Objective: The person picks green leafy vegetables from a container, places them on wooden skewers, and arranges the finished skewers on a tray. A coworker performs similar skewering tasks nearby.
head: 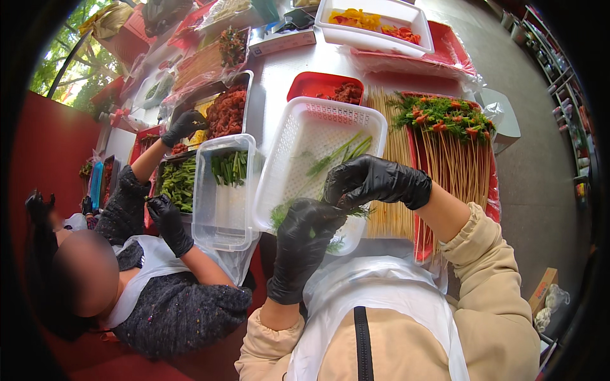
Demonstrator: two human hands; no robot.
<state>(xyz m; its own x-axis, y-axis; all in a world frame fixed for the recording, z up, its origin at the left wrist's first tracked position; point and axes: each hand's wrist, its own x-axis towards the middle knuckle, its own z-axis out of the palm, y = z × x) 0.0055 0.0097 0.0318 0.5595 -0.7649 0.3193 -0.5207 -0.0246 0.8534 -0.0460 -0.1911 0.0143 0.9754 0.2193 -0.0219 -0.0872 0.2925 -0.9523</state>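
Observation:
My left hand [305, 243] and my right hand [376, 183], both in black gloves, meet above the near end of a white perforated plastic basket [271, 176]. Their fingers close on feathery green herb sprigs [358, 211], whose fronds stick out on both sides. More herb stems [350, 148] lie in the basket. To its right rest bare wooden skewers [391, 190]. Beyond them, a red tray [493, 202] bears skewers topped with herbs and small orange-red pieces [441, 119]. Behind the basket is a red tray of dark red meat [347, 92].
At left, a co-worker's gloved hands [183, 127] work over metal trays of meat [228, 112] and chopped green vegetables [177, 183]. A clear plastic bin [224, 228] of cut green stalks stands between us. A white tub of peppers [376, 44] is at the back.

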